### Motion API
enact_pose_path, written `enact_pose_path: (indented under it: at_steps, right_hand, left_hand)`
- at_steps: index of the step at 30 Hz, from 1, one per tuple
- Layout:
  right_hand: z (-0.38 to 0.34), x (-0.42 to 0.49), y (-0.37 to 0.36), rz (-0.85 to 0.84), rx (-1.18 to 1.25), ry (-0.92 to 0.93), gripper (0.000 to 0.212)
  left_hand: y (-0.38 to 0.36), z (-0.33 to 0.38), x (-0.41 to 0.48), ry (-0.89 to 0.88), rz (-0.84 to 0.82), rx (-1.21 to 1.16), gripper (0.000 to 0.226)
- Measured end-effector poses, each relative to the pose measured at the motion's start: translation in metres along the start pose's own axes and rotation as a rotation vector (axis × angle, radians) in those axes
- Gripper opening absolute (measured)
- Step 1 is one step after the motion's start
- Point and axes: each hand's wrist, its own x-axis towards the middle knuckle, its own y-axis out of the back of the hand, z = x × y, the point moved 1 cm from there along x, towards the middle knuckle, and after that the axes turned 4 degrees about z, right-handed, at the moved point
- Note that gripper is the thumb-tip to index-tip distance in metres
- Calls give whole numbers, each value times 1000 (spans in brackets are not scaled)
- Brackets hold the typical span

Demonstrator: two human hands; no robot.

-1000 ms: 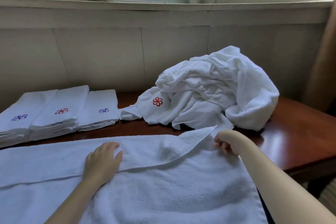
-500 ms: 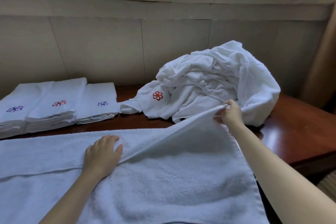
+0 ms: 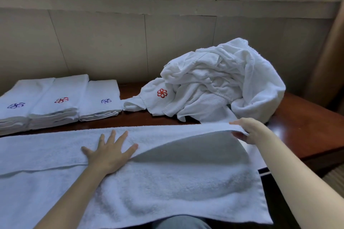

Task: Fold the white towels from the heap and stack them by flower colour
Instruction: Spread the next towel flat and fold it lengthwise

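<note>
A large white towel [image 3: 167, 188] lies spread across the near part of the table, its far long edge folded over toward me. My left hand [image 3: 109, 152] presses flat on that folded flap with fingers spread. My right hand [image 3: 247, 132] pinches the flap's right corner and holds it lifted off the layer below. Behind it a heap of white towels [image 3: 223, 83] sits at the back right, one with a red flower [image 3: 162, 93] showing. At the back left stand three folded stacks: blue flower [image 3: 16, 105], red flower [image 3: 61, 100], blue flower [image 3: 106, 101].
The dark wooden table [image 3: 305, 132] ends at right, close to my right arm. A panelled wall and window sill run along the back, close behind the stacks and the heap. A curtain [image 3: 329, 57] hangs at the far right.
My right hand carried the flap's corner up from the towel, then outward to the right, pulling the fold straight. My left hand's fingers spread flat on the flap.
</note>
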Motion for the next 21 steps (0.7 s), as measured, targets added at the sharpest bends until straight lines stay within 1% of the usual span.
enact_pose_path:
  at_steps: [1, 2, 4, 5, 6, 9, 10, 12, 15, 18, 20, 21]
  right_hand:
    - [2, -3, 1, 1, -81, 5, 8]
    - [5, -6, 2, 14, -240, 25, 6]
    - [11, -9, 2, 48, -551, 125, 10]
    - [13, -9, 0, 57, -654, 196, 14]
    - [14, -9, -2, 63, -728, 265, 17]
    - [16, -13, -11, 140, -918, 412, 13]
    - [19, -13, -15, 157, -962, 442, 19]
    - [24, -10, -25, 196, -1000, 498, 30]
    - [25, -4, -47, 260, -989, 580, 38]
    - [24, 4, -70, 275, -864, 682, 37]
    - [23, 9, -84, 288, -760, 786, 33]
    - [21, 11, -89, 299, -749, 819, 32]
  left_hand:
    - [1, 0, -1, 13, -9, -17, 78]
    - [1, 0, -1, 26, -18, -38, 78]
    - [2, 0, -2, 47, -26, -60, 77]
    - [2, 0, -3, 55, -28, -56, 76]
    - [2, 0, -4, 60, -28, -47, 75]
    - [2, -2, -7, 83, -16, -34, 76]
    - [1, -4, -8, 94, -11, -36, 77]
    - [2, -12, -8, 120, 0, -24, 77]
    - [4, -31, -9, 207, 8, -23, 79]
    - [8, -60, -7, 326, 16, -53, 85]
    - [12, -83, -4, 377, 15, -62, 94]
    - [14, -93, -2, 387, 6, -64, 100]
